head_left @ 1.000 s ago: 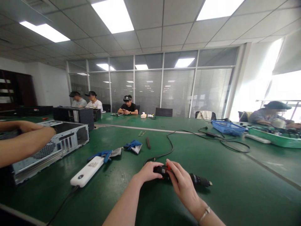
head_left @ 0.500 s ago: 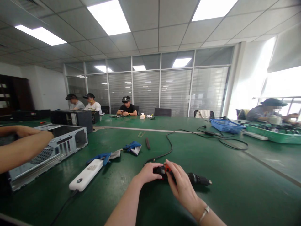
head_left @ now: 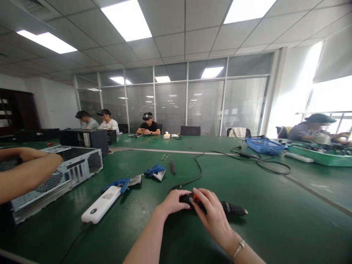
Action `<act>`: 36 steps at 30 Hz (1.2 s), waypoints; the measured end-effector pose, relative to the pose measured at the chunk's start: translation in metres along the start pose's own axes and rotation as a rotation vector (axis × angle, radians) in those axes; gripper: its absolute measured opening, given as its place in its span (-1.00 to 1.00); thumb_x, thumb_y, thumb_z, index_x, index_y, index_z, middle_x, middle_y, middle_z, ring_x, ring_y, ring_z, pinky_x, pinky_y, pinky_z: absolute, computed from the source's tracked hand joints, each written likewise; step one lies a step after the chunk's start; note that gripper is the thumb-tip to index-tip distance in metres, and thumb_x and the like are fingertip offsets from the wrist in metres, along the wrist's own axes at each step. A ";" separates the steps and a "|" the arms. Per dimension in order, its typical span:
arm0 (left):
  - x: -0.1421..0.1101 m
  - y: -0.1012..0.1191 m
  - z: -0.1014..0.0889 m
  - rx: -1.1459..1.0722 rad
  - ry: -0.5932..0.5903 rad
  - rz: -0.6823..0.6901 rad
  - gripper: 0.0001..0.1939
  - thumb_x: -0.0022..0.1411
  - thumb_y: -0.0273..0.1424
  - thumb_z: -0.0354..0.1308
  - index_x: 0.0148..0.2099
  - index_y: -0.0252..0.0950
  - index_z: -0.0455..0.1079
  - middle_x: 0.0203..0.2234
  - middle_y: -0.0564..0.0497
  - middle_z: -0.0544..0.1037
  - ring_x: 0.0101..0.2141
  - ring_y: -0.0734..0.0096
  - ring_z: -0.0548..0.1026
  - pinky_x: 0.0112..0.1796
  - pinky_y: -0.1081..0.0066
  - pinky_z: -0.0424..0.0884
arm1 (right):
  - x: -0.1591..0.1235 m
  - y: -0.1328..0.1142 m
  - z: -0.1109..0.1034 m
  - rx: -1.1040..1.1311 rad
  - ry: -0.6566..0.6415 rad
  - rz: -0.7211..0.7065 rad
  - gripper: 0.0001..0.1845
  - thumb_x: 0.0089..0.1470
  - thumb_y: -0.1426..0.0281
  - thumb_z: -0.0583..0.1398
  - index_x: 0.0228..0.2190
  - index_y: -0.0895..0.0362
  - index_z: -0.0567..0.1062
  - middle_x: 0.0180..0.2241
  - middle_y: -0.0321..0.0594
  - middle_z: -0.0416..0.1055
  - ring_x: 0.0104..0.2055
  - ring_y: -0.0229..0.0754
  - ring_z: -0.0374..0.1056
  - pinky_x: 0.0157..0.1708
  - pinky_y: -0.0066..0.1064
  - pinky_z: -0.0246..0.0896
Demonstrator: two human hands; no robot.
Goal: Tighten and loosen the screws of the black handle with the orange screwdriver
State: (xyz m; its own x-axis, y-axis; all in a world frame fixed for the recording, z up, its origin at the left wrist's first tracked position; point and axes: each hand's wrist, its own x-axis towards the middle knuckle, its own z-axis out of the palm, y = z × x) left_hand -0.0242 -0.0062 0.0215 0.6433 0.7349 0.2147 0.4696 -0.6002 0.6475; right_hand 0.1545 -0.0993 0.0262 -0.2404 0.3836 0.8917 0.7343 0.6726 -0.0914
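A black, red-marked electric screwdriver (head_left: pixel 232 209) lies across the green table in front of me, its metal tip pointing right. My left hand (head_left: pixel 174 201) is closed around its rear end, thumb in front and fingers behind. Over its middle, my right hand (head_left: pixel 211 211) is bent, with thumb and fingertips pressed at an orange-red part (head_left: pixel 196 198). My palm and fingers hide much of the tool's body. A black cord (head_left: pixel 200 170) runs back over the table from near the left hand.
Left of my hands lie a white power strip (head_left: pixel 101 205) and blue-and-grey gloves (head_left: pixel 155 171). A dark bar (head_left: pixel 172 167) lies beyond. Another person's arm (head_left: pixel 30 168) reaches over an open computer case (head_left: pixel 82 163). Blue (head_left: pixel 265 146) and green baskets (head_left: pixel 319 156) stand right; several people sit around.
My right fingers have shifted slightly at the orange-red part, while both hands stay on the screwdriver. The whole view has swung a little to the right.
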 end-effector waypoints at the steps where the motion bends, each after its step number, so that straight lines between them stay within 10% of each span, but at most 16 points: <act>1: 0.000 0.000 0.000 0.001 0.000 -0.001 -0.43 -0.02 -0.34 0.32 0.09 -0.22 0.41 -0.07 -0.02 0.55 -0.02 0.10 0.44 0.02 0.27 0.27 | 0.000 0.001 0.001 -0.013 0.035 -0.001 -0.55 0.22 0.37 0.08 0.14 0.03 0.26 -0.10 -0.04 0.37 -0.11 -0.06 0.36 -0.18 -0.17 0.40; 36: -0.001 0.003 -0.001 0.000 -0.015 -0.009 -0.43 -0.01 -0.35 0.31 0.11 -0.22 0.40 -0.05 -0.02 0.54 -0.02 0.08 0.44 0.03 0.26 0.27 | -0.003 0.002 0.000 0.004 -0.016 0.008 -0.46 0.21 0.47 0.07 0.21 0.00 0.15 -0.05 -0.04 0.34 -0.06 -0.04 0.34 -0.13 -0.15 0.39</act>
State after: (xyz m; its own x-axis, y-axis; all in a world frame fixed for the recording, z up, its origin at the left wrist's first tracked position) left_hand -0.0242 -0.0081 0.0243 0.6481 0.7356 0.1972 0.4758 -0.5933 0.6493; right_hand 0.1569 -0.0992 0.0237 -0.2447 0.3993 0.8836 0.7337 0.6720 -0.1004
